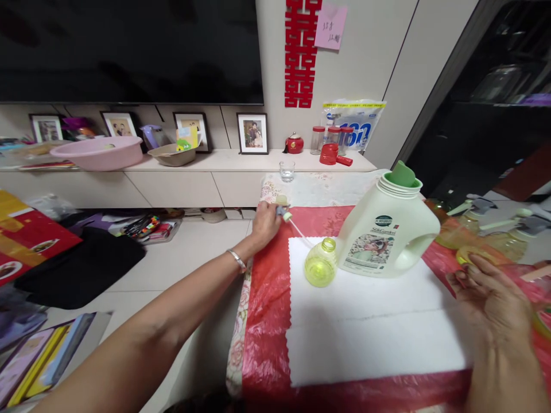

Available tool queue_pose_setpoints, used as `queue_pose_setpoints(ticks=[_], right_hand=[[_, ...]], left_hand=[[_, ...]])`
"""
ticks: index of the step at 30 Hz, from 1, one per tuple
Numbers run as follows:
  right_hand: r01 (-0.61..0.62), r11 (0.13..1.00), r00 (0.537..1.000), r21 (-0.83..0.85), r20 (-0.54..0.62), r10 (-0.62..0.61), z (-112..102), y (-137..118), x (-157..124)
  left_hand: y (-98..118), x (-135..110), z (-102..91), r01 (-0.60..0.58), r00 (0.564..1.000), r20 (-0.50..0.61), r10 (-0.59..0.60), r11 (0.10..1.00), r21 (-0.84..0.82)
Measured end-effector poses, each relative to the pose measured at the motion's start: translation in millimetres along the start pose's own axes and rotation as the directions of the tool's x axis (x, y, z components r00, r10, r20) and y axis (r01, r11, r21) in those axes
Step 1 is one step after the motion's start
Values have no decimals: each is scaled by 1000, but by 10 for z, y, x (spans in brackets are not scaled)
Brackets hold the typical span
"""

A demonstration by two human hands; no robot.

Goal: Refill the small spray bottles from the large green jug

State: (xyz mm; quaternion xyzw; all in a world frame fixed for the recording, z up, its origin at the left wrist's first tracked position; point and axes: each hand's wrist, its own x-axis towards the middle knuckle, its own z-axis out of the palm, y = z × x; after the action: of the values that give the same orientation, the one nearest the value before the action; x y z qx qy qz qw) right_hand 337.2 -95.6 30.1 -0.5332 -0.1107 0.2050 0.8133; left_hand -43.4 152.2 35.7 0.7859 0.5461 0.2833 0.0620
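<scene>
My left hand (266,221), at the table's left edge, is closed around a spray head (282,213) with a grey top and a pale green collar. Its thin white tube slants down toward a small yellow-green bottle (321,267). This bottle stands uncapped on a white cloth (379,332), with clear liquid inside. Behind it to the right is a large pale green detergent jug (383,229), a green piece set in its mouth. At right, my right hand (491,292) has curled fingers beside a yellow rounded object; what they hold, if anything, is unclear.
Yellow bottles with spray heads (514,232) crowd the right side, partly blurred. Red plastic sheeting (267,327) covers the table under the cloth. A glass of water (287,171) stands at the far edge. On the cabinet behind are a pink basin (99,154), framed photos and red-lidded jars (317,139).
</scene>
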Motion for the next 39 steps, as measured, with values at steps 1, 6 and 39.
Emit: queue_pose_setpoints(ticks=[1,6,39], right_hand=[[7,1000,1000,8,-3,-7,-3,1,1],[17,999,1000,40,1,-17,-25,15,17],[89,985,981,148,161,-112,37,-121,-140]], left_hand=[[-23,62,-93,4,999,-45,-5,1000,-17],[-12,277,-609,-114,935,-351,47,979,-171],[1002,-211,-1224,-610,713,-521,469,781,-131]])
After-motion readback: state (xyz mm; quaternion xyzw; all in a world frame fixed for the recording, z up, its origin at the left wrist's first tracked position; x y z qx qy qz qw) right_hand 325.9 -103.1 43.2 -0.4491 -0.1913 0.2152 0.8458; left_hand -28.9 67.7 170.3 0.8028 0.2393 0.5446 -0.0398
